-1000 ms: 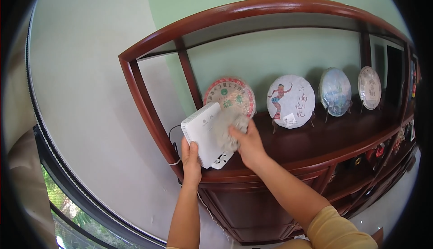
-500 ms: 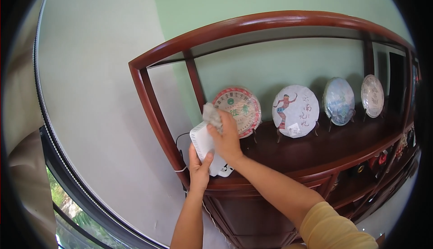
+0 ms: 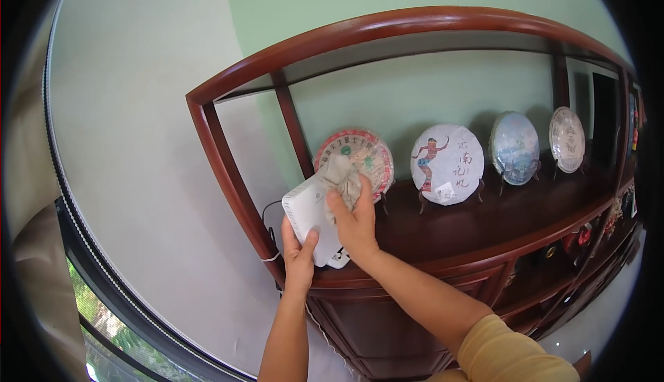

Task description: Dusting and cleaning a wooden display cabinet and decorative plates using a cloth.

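Note:
A white plastic box with slotted vents along its edge, like a router (image 3: 303,209), is tilted up in my left hand (image 3: 299,257). The thumb lies on its face and the fingers go behind it. My right hand (image 3: 356,223) grips a crumpled grey-beige cloth (image 3: 339,178), which lies against the right side of the box's face. Behind the cloth stands a round wrapped tea cake (image 3: 380,161) with a red patterned rim, partly covered. Another white device (image 3: 339,259) shows just below the box, mostly hidden.
Further right on the dark red wooden shelf (image 3: 408,237) stand a white round tea cake (image 3: 447,164), a bluish one (image 3: 515,148) and a brown one (image 3: 567,140), all on small stands. A black cable (image 3: 268,210) hangs by the left post. A window (image 3: 104,313) is at lower left.
My right hand and the cloth have moved from the box's upper corner down and right along its face, and the cloth is more spread out. My left hand still holds the box.

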`<state>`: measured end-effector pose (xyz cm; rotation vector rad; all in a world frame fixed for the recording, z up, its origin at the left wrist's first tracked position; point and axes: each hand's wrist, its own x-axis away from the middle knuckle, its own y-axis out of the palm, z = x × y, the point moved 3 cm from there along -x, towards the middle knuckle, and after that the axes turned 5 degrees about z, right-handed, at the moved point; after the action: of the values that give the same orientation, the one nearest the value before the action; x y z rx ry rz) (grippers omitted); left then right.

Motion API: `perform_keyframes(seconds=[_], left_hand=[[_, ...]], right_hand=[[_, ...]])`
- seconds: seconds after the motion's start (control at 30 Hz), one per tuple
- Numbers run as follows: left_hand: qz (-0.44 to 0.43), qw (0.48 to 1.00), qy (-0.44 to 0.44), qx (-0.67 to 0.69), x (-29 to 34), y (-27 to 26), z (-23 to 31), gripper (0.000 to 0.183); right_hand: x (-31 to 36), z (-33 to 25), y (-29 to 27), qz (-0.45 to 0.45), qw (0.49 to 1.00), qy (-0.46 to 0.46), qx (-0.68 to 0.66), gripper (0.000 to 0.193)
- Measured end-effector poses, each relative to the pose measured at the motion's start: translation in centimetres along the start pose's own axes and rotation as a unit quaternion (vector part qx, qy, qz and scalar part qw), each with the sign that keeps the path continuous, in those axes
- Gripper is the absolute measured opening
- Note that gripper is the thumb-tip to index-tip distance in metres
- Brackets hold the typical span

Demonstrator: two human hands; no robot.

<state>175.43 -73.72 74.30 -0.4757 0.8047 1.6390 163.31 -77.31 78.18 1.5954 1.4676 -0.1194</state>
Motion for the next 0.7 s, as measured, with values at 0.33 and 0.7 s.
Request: perform_keyframes(seconds=[0.33, 0.7], left_hand=[[0.003, 1.0, -0.026, -0.002, 0.0, -0.7, -0.2, 0.06], [0.001, 1.0, 0.006, -0.002, -0.1, -0.8, -0.4, 0.055]], right_hand=[[0.5, -0.2, -2.2, -0.082, 0.987, 0.109, -0.085, 0.033], [2.5, -2.0, -4.5, -0.38, 0.751, -0.113, 0.528, 0.032]])
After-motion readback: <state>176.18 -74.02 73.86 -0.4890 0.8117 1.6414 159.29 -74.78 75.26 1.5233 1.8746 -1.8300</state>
